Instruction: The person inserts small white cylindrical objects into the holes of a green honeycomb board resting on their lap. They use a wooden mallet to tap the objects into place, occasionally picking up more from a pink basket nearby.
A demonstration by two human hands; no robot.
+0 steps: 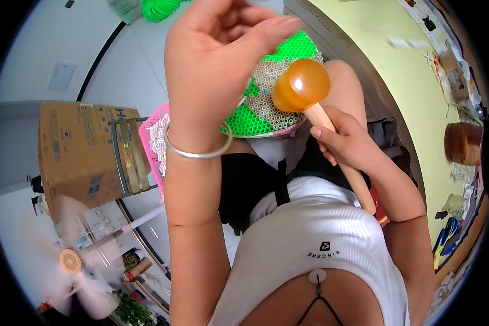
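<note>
My right hand grips the wooden handle of a mallet with a rounded, translucent amber head. The mallet's head is raised over a round piece packed with upright green and white tubes, which lies by my knees. Over the left side of this piece hovers my left hand, slightly blurred and partly cut off by the top edge. Its thumb is stretched out and the other fingers are loosely bent, with nothing visible in them. One pale tube sticks up from the piece near my left wrist.
A pink basket of short white tubes stands left, by a small chair and a cardboard box. A fan spins at lower left. A yellow-green table runs along the right, with a brown jar. Green strands lie at the top.
</note>
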